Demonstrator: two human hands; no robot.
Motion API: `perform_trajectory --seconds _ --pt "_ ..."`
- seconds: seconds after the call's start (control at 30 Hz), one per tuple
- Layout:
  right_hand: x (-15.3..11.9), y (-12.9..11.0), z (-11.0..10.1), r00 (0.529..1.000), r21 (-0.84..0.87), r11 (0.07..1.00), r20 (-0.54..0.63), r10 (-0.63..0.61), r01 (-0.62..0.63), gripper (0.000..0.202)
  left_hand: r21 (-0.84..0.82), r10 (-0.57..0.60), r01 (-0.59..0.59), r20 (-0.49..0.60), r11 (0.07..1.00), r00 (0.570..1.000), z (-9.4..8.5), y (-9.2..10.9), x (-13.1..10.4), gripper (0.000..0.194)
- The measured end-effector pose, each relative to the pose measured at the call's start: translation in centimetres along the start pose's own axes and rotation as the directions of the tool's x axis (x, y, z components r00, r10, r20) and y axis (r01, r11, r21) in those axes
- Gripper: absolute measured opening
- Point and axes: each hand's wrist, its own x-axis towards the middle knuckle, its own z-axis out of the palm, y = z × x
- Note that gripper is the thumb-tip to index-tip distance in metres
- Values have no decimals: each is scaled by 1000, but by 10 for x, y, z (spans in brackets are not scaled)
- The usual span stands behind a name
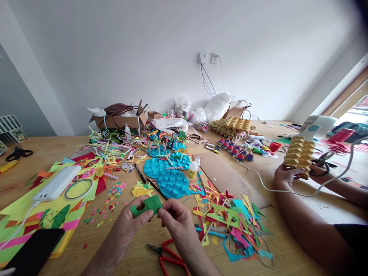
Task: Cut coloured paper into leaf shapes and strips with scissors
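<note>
Above the table (132, 253), I see left hand (135, 214) and right hand (178, 218) pinching folded green paper (154, 204) between thumbs and fingers. Red-handled scissors (161, 251) lie nearer; blue paper discs (174, 184) sit beyond.

head: worn camera | looks forward and down | table (57, 149) near, wall (138, 50) beyond

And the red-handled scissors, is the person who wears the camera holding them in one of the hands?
No, the red-handled scissors lie on the table, while the left hand and right hand both hold the green paper.
</note>
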Motion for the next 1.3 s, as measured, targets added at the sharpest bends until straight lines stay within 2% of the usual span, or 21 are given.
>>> perform_trajectory --seconds 0.1,0.17,0.23,0.3,0.33,0.37,0.4,0.5,0.6,0.7,0.8,0.83,0.87,0.93,1.0,1.03,1.07,1.13,1.2,1.3 --pt "-2 -5 -3 1000 -138 990 21 1 1 25 11 9 -8 -60 1000 998 3 -5 1 12" --pt "-7 -8 -10 998 -354 935 58 -1 22 20 2 19 -19 -109 1000 994 0 -5 1 11" --pt "-16 -6 -20 986 -641 764 162 42 73 11 -20 24 -27 -162 999 986 -5 -4 2 10" --pt "-26 4 -30 947 -859 486 273 167 162 5 -53 14 -25 -194 998 981 -10 -2 3 10" --pt "-30 11 -34 910 -910 354 319 264 217 11 -73 6 -21 -200 997 980 -11 -1 3 11" --pt "-35 19 -37 869 -927 261 351 347 270 13 -96 -1 -19 -200 995 980 -11 0 4 12" --pt "-38 28 -38 868 -936 185 347 354 299 10 -121 -7 -17 -196 992 981 -11 1 5 13" --pt "-45 54 -38 893 -934 105 357 276 341 16 -190 -19 -14 -169 982 985 -10 4 8 15" --pt "-47 69 -36 930 -952 81 306 201 296 21 -228 -12 -24 -152 973 988 -11 9 11 15" --pt "-46 67 -34 935 -964 94 263 239 248 23 -240 2 -43 -170 970 986 -16 16 13 15" --pt "-45 52 -35 894 -954 181 290 343 240 19 -227 35 -75 -174 971 984 -21 24 14 14" --pt "-44 45 -37 884 -938 258 313 347 231 19 -215 52 -89 -173 972 984 -22 26 14 13" --pt "-44 38 -38 895 -912 357 320 310 202 19 -201 71 -105 -173 974 982 -23 28 14 12" --pt "-42 23 -43 946 -797 599 245 211 73 13 -169 112 -143 -178 975 978 -24 31 14 11" --pt "-39 8 -48 955 -537 834 164 249 -125 7 -129 143 -166 -171 978 975 -23 32 14 10" --pt "-36 1 -51 948 -344 915 158 277 -210 8 -105 152 -169 -158 980 976 -22 31 15 9" --pt "-33 -6 -53 942 -155 953 177 285 -259 12 -77 152 -164 -138 983 979 -20 30 15 9" --pt "-25 -16 -54 951 96 958 183 248 -269 16 -5 145 -146 -92 989 985 -15 29 17 10" --pt "-16 -23 -51 964 219 944 160 213 -245 18 79 138 -133 -57 988 989 -9 28 18 12" --pt "-1 -32 -40 980 255 947 67 186 -197 22 160 131 -122 -44 979 990 1 31 17 13"
